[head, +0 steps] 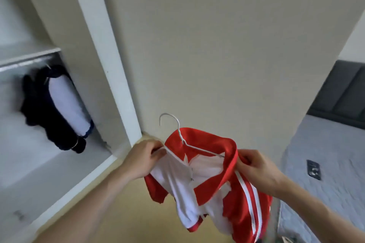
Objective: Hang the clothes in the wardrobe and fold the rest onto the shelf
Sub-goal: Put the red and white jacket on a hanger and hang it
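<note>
Beside an open white wardrobe (110,77), two hands grip one glossy red-and-white jacket (207,179) on a thin white wire hanger (178,130): left hand (144,159) pinching hanger and fabric, right hand (254,167) clutching the collar.

Left hand (145,154) and right hand (254,165), fingers curled, both gripping.

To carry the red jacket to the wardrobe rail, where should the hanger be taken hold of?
Probably at the neck of the hanger, just below the hook, from above: that bare wire stands clear above the jacket collar, while both arms are buried in fabric.
</note>
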### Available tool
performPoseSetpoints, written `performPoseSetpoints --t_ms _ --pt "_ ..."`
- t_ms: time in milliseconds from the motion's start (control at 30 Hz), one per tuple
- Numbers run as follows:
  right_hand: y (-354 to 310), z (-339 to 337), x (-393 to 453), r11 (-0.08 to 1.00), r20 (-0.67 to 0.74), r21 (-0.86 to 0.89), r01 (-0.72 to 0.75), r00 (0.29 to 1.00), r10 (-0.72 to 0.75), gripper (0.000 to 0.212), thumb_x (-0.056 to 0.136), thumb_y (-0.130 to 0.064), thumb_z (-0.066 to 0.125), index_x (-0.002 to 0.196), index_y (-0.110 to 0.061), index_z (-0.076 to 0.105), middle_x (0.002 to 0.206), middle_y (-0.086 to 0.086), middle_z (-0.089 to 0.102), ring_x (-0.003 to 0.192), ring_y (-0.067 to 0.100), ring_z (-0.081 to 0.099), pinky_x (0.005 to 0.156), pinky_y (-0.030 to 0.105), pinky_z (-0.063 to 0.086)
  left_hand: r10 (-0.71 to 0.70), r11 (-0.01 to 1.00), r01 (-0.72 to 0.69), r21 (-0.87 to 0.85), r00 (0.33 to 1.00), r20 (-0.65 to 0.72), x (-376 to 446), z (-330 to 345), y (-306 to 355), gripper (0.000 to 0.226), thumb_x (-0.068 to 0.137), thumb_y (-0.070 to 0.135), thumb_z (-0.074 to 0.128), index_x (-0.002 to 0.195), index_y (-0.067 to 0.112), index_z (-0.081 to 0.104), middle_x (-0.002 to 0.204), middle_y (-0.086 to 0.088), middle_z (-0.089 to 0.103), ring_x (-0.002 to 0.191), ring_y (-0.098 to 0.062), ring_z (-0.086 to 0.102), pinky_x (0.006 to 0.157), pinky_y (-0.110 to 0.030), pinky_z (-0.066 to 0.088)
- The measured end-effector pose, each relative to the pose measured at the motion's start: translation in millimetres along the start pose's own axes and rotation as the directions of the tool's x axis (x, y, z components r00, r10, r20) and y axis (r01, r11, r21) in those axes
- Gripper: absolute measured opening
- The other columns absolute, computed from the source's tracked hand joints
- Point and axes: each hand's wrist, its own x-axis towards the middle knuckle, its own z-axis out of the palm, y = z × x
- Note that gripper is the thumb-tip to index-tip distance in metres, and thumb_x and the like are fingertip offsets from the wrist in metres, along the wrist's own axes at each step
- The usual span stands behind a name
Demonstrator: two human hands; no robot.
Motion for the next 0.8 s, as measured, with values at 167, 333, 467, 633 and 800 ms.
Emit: performPoseSetpoints --t_ms 167,333,467,633,800 --pt "-79 81 70 0.999 0.052 0.016 0.051 0.997 -0.052 0.04 0.097 -0.037 0.056 0.079 -0.001 0.052 0.056 -0.01 0.039 0.051 0.006 0.032 0.047 0.023 0.029 -0.165 0.986 0.162 -0.04 0.982 -0.09 -21 -66 -98 0.034 0.1 0.037 0.054 0.068 0.05 0.052 0.071 0.023 0.055 0.069 0.003 0.052 0.058 -0.022 0.03" --pt "-160 164 123 0.994 0.081 0.061 0.088 0.992 -0.092 0.035 0.096 -0.029 0.056 0.076 -0.001 0.053 0.056 -0.01 0.038 0.053 0.007 0.034 0.053 0.031 0.033 -0.256 0.966 0.243 -0.09 0.949 -0.185 -32 -132 -197 0.016 0.102 0.035 0.054 0.103 0.029 0.069 0.094 0.015 0.063 0.089 -0.001 0.06 0.077 -0.026 0.046" --pt "-213 220 159 0.986 0.115 0.118 0.116 0.985 -0.13 0.033 0.098 -0.024 0.057 0.072 -0.003 0.058 0.056 -0.005 0.048 0.056 0.007 0.04 0.056 0.036 0.04 -0.297 0.955 0.286 -0.083 0.921 -0.251 -46 -178 -262 0.028 0.1 0.027 0.06 0.127 0.025 0.065 0.121 0.01 0.064 0.115 -0.007 0.058 0.099 -0.03 0.047" --pt "-272 280 208 0.976 0.22 0.143 0.164 0.956 -0.192 0.031 0.1 -0.029 0.055 0.079 -0.011 0.07 0.078 0.004 0.074 0.069 0.014 0.068 0.072 0.035 0.055 -0.37 0.927 0.372 -0.056 0.876 -0.309 -56 -233 -325 0.037 0.101 0.026 0.059 0.138 0.026 0.057 0.139 0.01 0.056 0.132 -0.013 0.049 0.114 -0.034 0.039" --pt "-325 334 266 0.961 0.3 0.172 0.215 0.918 -0.259 0.036 0.097 -0.04 0.05 0.076 -0.016 0.067 0.073 0.001 0.071 0.06 0.002 0.058 0.065 0.032 0.052 -0.458 0.868 0.496 0.005 0.805 -0.377 -53 -273 -385 0.05 0.1 0.023 0.059 0.148 0.028 0.047 0.157 0.004 0.04 0.147 -0.018 0.032 0.122 -0.032 0.024"
